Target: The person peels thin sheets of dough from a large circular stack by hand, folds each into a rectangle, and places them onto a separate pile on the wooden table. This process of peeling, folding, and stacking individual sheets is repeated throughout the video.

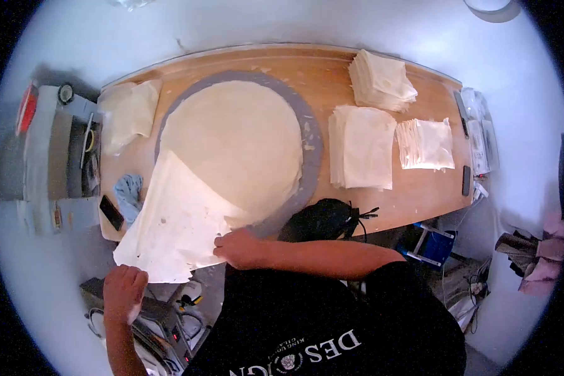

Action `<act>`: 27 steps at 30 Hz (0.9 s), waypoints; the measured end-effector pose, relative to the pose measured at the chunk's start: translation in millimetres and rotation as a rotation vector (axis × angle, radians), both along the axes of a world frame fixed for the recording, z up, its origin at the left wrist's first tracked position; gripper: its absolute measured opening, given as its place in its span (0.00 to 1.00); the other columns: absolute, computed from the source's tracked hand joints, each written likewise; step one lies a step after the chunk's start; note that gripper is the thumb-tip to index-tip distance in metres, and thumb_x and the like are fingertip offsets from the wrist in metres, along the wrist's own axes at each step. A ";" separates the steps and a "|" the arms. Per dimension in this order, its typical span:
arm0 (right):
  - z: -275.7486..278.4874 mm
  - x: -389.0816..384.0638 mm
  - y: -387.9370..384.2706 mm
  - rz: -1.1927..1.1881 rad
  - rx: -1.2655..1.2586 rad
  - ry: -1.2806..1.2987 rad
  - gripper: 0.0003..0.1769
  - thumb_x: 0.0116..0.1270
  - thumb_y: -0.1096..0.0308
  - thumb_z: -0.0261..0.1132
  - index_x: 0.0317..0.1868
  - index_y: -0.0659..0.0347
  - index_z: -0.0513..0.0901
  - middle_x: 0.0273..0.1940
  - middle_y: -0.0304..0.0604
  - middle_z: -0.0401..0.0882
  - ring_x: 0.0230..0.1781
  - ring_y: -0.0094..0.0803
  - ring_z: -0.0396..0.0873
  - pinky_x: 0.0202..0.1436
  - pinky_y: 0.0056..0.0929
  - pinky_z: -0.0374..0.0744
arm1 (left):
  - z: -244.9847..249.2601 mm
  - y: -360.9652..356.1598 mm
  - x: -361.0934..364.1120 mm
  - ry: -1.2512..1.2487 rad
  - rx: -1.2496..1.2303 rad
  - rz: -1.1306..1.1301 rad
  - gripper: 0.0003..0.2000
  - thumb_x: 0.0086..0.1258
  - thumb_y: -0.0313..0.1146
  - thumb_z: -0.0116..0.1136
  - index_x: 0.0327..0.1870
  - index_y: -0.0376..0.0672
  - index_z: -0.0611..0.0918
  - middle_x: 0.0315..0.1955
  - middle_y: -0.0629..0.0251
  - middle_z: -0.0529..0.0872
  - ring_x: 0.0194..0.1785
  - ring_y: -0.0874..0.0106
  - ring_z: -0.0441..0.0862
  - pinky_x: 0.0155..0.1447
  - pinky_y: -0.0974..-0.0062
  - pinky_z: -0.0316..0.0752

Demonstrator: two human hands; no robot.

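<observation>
Now left hand (125, 289), right hand (238, 249) both grip near edge of sheet (172, 219). Sheet overlaps disc (238, 135), reaches past counter (420, 195). Uneven pull may tear ragged edge; loose fingers may drop corner.

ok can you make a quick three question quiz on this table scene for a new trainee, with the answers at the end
1. How many separate pale stacks lie on the right-hand part of the table?

2. True or false: the blue cloth lies on the round grey mat.

3. Fill the gap: the right hand grips the edge of a pale, thin ____.

Key
1. Three.
2. False: the blue cloth lies on the table, to the left of the grey mat.
3. Sheet.
</observation>
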State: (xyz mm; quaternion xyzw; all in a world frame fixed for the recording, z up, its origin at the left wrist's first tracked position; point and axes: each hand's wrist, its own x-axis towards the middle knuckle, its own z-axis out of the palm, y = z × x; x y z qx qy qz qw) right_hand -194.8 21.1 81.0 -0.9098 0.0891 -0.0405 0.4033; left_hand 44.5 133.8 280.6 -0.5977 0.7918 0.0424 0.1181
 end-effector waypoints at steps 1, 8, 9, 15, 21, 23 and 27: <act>3.6 -7.0 0.7 -0.001 -0.002 0.002 0.06 0.57 0.69 0.59 0.34 0.60 0.78 0.35 0.47 0.76 0.36 0.48 0.81 0.36 0.48 0.80 | 5.8 3.4 -5.7 0.037 0.022 0.020 0.08 0.50 0.29 0.59 0.31 0.45 0.76 0.27 0.64 0.77 0.36 0.61 0.76 0.40 0.62 0.72; 65.1 -33.1 -4.7 0.060 0.017 -0.021 0.07 0.57 0.70 0.58 0.36 0.60 0.78 0.36 0.47 0.76 0.36 0.48 0.79 0.35 0.47 0.77 | 68.1 21.2 -43.0 0.032 0.188 0.189 0.10 0.48 0.27 0.62 0.33 0.44 0.77 0.27 0.61 0.76 0.36 0.56 0.76 0.40 0.59 0.71; 71.7 -36.0 -4.5 0.060 0.012 -0.026 0.07 0.57 0.70 0.58 0.36 0.60 0.78 0.36 0.47 0.76 0.36 0.48 0.79 0.35 0.47 0.77 | 78.1 23.5 -42.6 0.027 0.183 0.189 0.10 0.48 0.27 0.62 0.33 0.44 0.77 0.27 0.61 0.76 0.36 0.56 0.76 0.40 0.59 0.71; 119.0 -45.5 -18.8 0.012 0.036 -0.270 0.08 0.55 0.68 0.63 0.35 0.61 0.78 0.34 0.49 0.78 0.37 0.50 0.81 0.38 0.46 0.80 | 145.8 17.0 -49.3 0.055 -0.064 0.322 0.15 0.45 0.21 0.65 0.35 0.46 0.78 0.32 0.60 0.80 0.43 0.56 0.77 0.46 0.60 0.70; 182.6 -73.0 -82.1 -0.518 0.393 -0.517 0.25 0.49 0.71 0.72 0.52 0.56 0.82 0.43 0.41 0.83 0.39 0.34 0.82 0.47 0.28 0.77 | 179.9 -33.4 -33.6 0.144 -0.440 0.368 0.14 0.51 0.21 0.67 0.40 0.40 0.80 0.43 0.58 0.81 0.50 0.64 0.78 0.55 0.68 0.72; 168.9 -78.6 -90.3 -0.591 0.443 -0.444 0.26 0.48 0.69 0.75 0.51 0.58 0.83 0.40 0.40 0.84 0.37 0.30 0.81 0.50 0.27 0.76 | 188.5 -72.0 -44.5 0.126 -0.297 0.403 0.13 0.55 0.21 0.65 0.41 0.37 0.79 0.39 0.60 0.82 0.46 0.64 0.79 0.52 0.73 0.74; 111.5 -87.4 -116.0 -0.759 0.493 -0.202 0.21 0.48 0.70 0.75 0.45 0.62 0.84 0.36 0.43 0.85 0.38 0.30 0.81 0.47 0.28 0.77 | 176.4 -133.2 -53.5 0.146 -0.068 0.425 0.12 0.57 0.21 0.64 0.42 0.36 0.79 0.35 0.59 0.82 0.42 0.66 0.80 0.49 0.72 0.74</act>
